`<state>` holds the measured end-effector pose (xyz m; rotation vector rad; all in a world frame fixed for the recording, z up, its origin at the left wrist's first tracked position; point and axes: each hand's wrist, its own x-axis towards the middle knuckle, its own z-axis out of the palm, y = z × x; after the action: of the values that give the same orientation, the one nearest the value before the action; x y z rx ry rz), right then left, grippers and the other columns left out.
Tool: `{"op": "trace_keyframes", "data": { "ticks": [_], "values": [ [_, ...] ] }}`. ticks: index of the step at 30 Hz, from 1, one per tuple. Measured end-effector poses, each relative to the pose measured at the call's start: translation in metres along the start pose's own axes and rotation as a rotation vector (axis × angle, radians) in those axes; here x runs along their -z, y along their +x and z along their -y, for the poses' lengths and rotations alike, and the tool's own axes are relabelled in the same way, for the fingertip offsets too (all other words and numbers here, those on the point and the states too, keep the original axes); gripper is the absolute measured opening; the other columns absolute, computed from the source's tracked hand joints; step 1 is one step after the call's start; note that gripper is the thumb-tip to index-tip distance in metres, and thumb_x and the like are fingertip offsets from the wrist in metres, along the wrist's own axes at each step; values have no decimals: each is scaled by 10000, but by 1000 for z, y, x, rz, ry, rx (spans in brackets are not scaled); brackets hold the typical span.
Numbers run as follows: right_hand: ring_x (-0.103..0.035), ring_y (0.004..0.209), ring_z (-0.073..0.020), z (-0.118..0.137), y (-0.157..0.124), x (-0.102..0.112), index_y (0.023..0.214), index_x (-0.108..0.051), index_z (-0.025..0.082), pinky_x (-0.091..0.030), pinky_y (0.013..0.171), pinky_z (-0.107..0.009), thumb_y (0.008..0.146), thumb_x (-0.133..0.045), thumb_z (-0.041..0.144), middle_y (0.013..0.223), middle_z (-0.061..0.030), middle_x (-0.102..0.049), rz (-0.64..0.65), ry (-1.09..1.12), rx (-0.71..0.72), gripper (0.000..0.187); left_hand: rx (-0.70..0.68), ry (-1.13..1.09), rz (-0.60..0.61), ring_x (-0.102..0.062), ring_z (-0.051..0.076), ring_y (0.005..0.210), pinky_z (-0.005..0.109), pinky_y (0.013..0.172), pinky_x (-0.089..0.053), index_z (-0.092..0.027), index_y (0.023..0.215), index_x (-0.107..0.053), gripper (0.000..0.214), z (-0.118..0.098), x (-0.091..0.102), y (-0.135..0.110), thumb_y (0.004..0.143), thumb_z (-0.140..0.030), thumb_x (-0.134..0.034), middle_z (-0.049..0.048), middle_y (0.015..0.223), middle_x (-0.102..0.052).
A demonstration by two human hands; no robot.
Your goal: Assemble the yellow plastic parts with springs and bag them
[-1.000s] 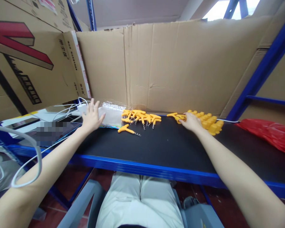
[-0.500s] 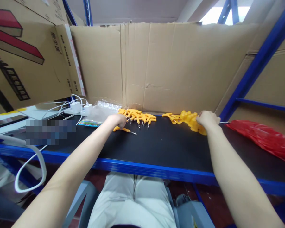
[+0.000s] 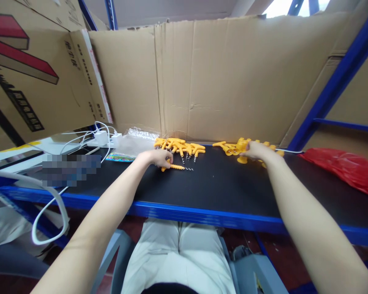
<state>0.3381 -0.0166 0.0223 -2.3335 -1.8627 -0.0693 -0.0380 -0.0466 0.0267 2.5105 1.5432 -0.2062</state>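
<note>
The left hand point(image 3: 155, 157) pinched a corkscrew point(image 3: 176, 166) over the table point(image 3: 214, 194), long axis sideways, spiral point(image 3: 189, 169) rightward. The right hand point(image 3: 258, 151) touched yellow cups point(image 3: 241, 159), grip unclear; a clear bag point(image 3: 131, 142), contents indistinct, lay leftward.

A workshop seems to be shown. A black bench point(image 3: 221, 192) is edged with blue metal point(image 3: 202, 215), and brown cardboard point(image 3: 239, 81) is stood up behind it. In the middle, many matching yellow corkscrews point(image 3: 176, 143) are piled.
</note>
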Motion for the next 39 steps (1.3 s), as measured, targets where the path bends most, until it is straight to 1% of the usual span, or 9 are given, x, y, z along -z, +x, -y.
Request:
{"op": "trace_keyframes", "data": {
  "ticks": [3,6,9,11,14,18,22,33,39],
  "values": [
    [-616,638,-222,9,3,-10,886,-577,178,-460,617,-350,729,-628,368,685,-70,-640,97,133,40,251,-55,-60,-134,-549,140,687,217,587,-373,-200,873,-618,216,-4,-2,0,698,-294,-535,4,758,-639],
    [-609,624,-236,17,4,-19,861,-577,165,-463,618,-377,728,-624,373,664,-78,-631,69,207,139,251,-96,-132,-296,-541,139,667,228,593,-376,-184,877,-600,197,-9,-6,4,728,-283,-518,7,731,-628],
    [-608,713,-254,25,0,-25,800,-581,166,-463,680,-385,708,-639,378,713,-83,-631,43,190,244,238,-123,-167,-445,-537,139,649,240,609,-384,-179,923,-588,219,-11,-14,12,741,-279,-518,8,715,-621],
    [-598,772,-255,31,-4,-26,791,-579,159,-454,716,-371,703,-640,398,765,-92,-630,41,171,290,262,-126,-167,-529,-539,143,652,248,623,-389,-182,943,-587,231,-11,-20,19,745,-278,-517,10,716,-620],
    [-583,766,-229,44,-13,-26,830,-563,164,-446,692,-330,703,-637,384,793,-80,-626,-13,169,355,265,-106,-158,-610,-539,149,649,256,629,-390,-186,944,-597,234,-10,-26,26,752,-285,-508,10,693,-610],
    [-573,733,-183,62,-23,-27,848,-540,194,-438,656,-277,696,-611,240,796,-31,-625,-71,198,579,174,-129,-151,-628,-536,153,645,252,600,-373,-193,920,-606,224,-9,-29,29,743,-297,-516,10,689,-604],
    [-582,793,-186,73,-29,-27,877,-562,195,-443,725,-294,723,-586,230,866,-36,-637,-118,263,792,159,-164,-142,-627,-528,144,634,246,589,-360,-194,895,-604,208,-9,-29,30,739,-298,-514,5,689,-596],
    [-593,965,-246,83,-33,-31,987,-629,202,-435,879,-396,735,-632,299,1023,-80,-649,-151,416,910,270,-191,-136,-629,-545,147,666,254,627,-400,-186,928,-615,234,-13,-30,30,739,-291,-525,19,755,-620],
    [-581,970,-237,91,-42,-30,1073,-627,191,-435,893,-402,801,-575,312,1046,-103,-622,-215,474,978,302,-222,-90,-690,-577,171,763,279,719,-431,-164,987,-624,274,-16,-32,31,774,-280,-499,55,858,-652]
  ]
}}
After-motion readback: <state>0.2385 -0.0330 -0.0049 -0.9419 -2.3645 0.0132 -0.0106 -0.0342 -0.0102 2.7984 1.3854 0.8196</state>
